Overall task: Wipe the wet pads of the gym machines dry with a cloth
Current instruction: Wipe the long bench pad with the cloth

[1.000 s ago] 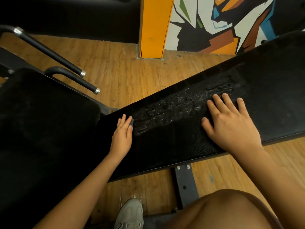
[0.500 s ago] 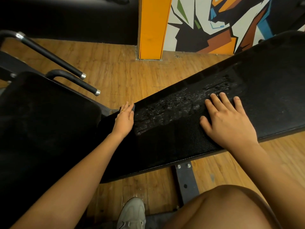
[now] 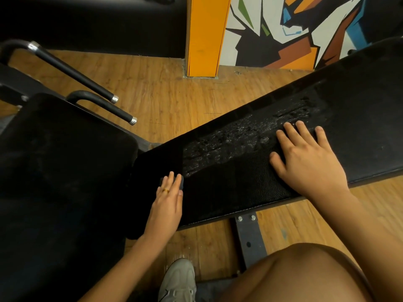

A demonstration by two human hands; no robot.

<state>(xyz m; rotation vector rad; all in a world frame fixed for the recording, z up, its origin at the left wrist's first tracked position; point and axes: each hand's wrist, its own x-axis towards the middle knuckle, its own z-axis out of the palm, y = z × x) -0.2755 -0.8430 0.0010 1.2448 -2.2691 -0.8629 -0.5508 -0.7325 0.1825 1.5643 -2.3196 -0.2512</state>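
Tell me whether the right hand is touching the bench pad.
Touching. The head view shows the right hand lying flat on the bench pad, fingers spread, fingertips at the wet patch.

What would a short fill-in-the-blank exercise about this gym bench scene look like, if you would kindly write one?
1. The left hand wears a gold ____ on one finger.
2. Under that hand's fingertips, a small dark ____ is pressed onto the bench pad.
3. The right hand lies flat on the pad, its fingertips at the edge of the glistening ____ patch.
4. The pillar behind the bench is painted ____.
Missing words: ring; cloth; wet; orange.
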